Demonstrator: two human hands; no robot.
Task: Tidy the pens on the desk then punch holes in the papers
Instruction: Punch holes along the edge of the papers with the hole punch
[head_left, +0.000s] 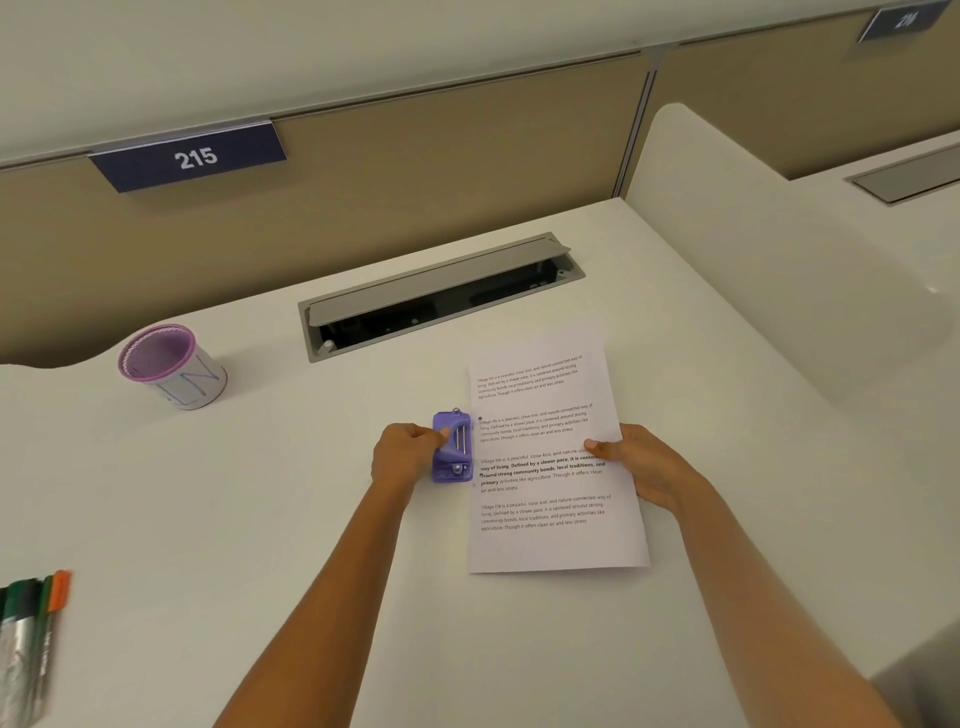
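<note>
A purple hole punch (453, 448) sits on the white desk against the left edge of a printed paper sheet (550, 499). My left hand (408, 454) grips the punch from its left side, thumb on top. My right hand (644, 465) holds the right edge of the paper, thumb on the sheet and fingers beneath. Two small dark holes show near the paper's left margin. Several pens (31, 634) with green and orange caps lie at the desk's far left edge. A purple mesh pen cup (171, 366) stands at the back left, with no pens showing in it.
An open grey cable tray (441, 293) is set into the desk behind the paper. A beige partition with a blue sign "215" (189, 158) runs along the back. A white divider (779, 249) rises on the right.
</note>
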